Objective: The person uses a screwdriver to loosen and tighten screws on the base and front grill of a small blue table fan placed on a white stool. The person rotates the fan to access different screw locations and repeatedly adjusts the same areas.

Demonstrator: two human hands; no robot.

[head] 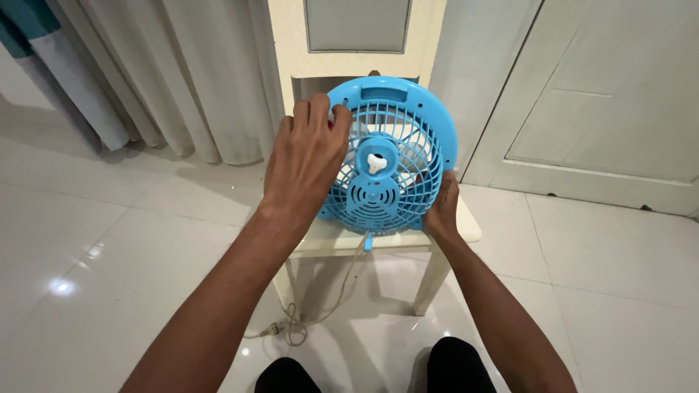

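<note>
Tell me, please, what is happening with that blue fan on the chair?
A person is handling a round blue fan that stands upright on the seat of a cream chair, its grille facing the camera. The left hand lies over the upper left of the grille, fingers at the rim. The right hand grips the lower right edge. The fan's cord hangs off the seat and trails loosely onto the white tiled floor.

Head camera, steep downward view, close over chair (466, 229).
</note>
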